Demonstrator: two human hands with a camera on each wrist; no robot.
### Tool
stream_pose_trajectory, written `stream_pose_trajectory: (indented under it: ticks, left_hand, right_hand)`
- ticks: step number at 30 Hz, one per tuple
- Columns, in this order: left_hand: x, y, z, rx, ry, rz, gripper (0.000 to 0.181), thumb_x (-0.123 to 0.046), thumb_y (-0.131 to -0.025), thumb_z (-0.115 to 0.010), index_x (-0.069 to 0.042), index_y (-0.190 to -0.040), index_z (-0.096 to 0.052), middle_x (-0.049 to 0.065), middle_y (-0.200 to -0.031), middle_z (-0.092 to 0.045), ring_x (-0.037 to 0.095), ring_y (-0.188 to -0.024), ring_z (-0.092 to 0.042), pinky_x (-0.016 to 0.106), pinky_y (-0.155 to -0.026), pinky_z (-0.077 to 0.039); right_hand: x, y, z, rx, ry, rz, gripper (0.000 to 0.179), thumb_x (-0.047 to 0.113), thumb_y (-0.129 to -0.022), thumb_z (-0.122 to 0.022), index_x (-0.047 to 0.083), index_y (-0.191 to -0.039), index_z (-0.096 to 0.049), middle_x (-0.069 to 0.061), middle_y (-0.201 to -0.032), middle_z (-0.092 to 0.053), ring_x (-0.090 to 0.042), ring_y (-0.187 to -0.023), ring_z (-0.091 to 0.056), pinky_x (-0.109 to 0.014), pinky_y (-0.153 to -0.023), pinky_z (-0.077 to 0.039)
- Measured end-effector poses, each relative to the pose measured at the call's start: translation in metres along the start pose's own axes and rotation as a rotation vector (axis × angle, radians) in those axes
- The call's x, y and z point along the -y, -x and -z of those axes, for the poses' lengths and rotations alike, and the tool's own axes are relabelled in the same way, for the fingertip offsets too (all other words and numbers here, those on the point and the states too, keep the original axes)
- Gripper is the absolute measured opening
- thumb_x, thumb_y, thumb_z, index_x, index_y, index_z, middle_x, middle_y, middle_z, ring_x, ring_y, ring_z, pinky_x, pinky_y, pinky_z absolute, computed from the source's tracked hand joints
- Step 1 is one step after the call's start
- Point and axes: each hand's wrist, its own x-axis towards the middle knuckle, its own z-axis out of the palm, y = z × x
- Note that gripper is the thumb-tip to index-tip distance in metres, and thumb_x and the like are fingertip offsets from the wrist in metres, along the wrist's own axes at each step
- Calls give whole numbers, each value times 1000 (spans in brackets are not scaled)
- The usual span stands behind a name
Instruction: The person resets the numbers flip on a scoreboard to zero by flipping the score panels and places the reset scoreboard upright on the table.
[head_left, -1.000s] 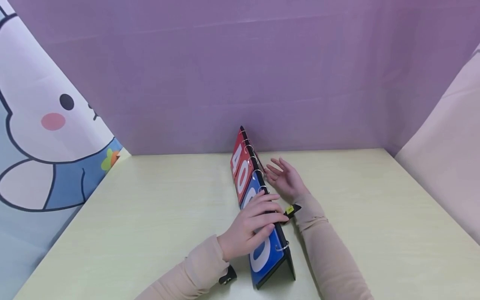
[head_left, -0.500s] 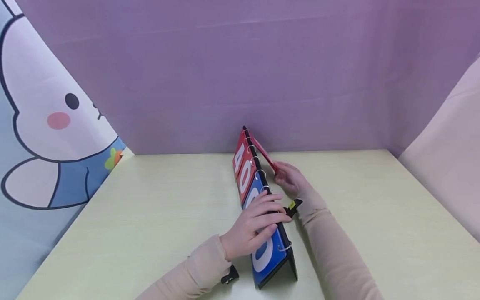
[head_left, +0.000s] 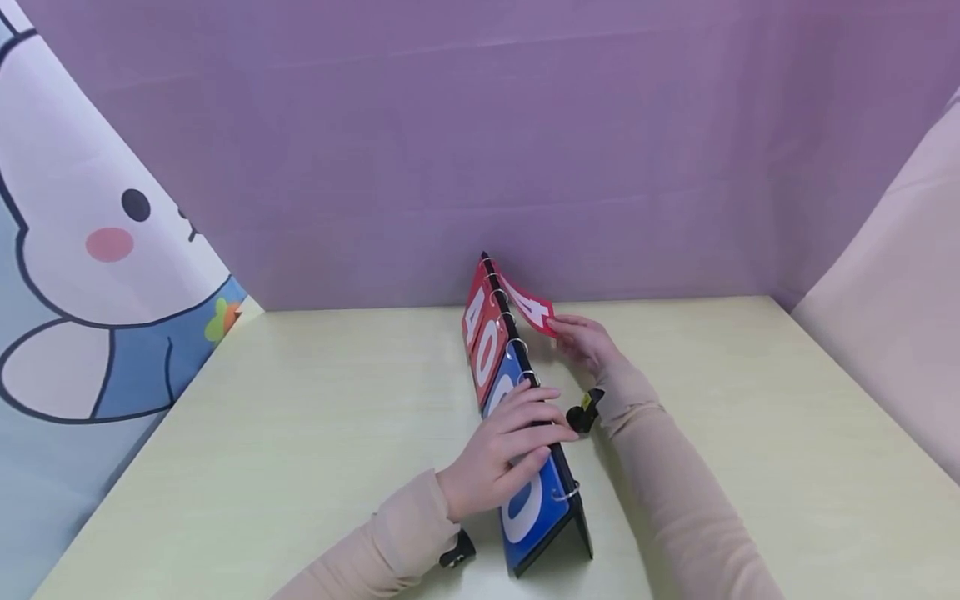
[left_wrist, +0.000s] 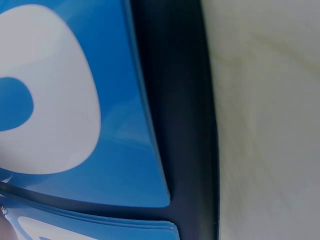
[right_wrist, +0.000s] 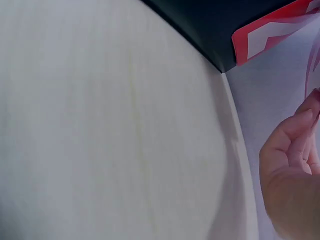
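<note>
A tabletop flip scoreboard [head_left: 513,325] stands like a tent, with ringed number cards along its black ridge. Its left side shows red cards with 4 and 0 at the far end and blue cards with 0 nearer. My left hand [head_left: 501,450] rests across the ridge over the blue half, fingers extended over the top. In the left wrist view a blue card [left_wrist: 125,165] lies against the black board. With thumb and fingers, my right hand [head_left: 588,340] pinches the free edge of a red card [head_left: 531,307] bearing a white 4, lifted away from the right side.
The pale table [head_left: 337,433] extends on both sides of the scoreboard. A purple backdrop [head_left: 480,150] rises close behind its far end. At the left hangs a cartoon-printed sheet [head_left: 67,250]; a pale sheet [head_left: 892,267] hangs at the right.
My right hand, open beside the scoreboard a second ago, has taken the red card's edge and swung it outward to the right, so its 4 shows. The left hand stays put.
</note>
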Motion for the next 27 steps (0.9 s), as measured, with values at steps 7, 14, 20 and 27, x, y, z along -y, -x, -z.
stream_pose_trajectory:
  ticks: [7,14,20,27]
  left_hand:
    - [0,0,1,5,6,6,39,-25,-104,-31,-10,-112,-65,5,-115,-63,23,-128,-46,45,-116,-23]
    - [-1,1,1,18,17,39,39,-27,-103,-32,-9,-113,-65,5,-114,-63,23,-129,-45,44,-116,-24]
    - [-1,1,1,19,15,46,40,-28,-104,-31,-9,-113,-65,5,-114,-63,23,-128,-46,44,-117,-23]
    - [-2,1,1,19,20,50,40,-28,-103,-31,-9,-113,-65,5,-114,-63,23,-128,-45,43,-117,-23]
  right_hand:
    - [9,4,-2,-24,44,1,49,16,-90,-64,-2,-133,-51,11,-71,-62,-4,-62,-54,-13,-56,-46]
    - [14,6,0,-33,190,46,46,18,-91,-63,-1,-132,-52,3,-88,-62,-4,-69,-56,-16,-68,-52]
    - [14,5,-2,-50,371,211,41,13,-92,-61,-5,-128,-50,-15,-106,-59,-6,-73,-56,-29,-82,-55]
    - [18,7,-5,-83,372,236,39,12,-94,-57,-8,-125,-45,-26,-132,-49,-35,-119,-51,-43,-102,-45]
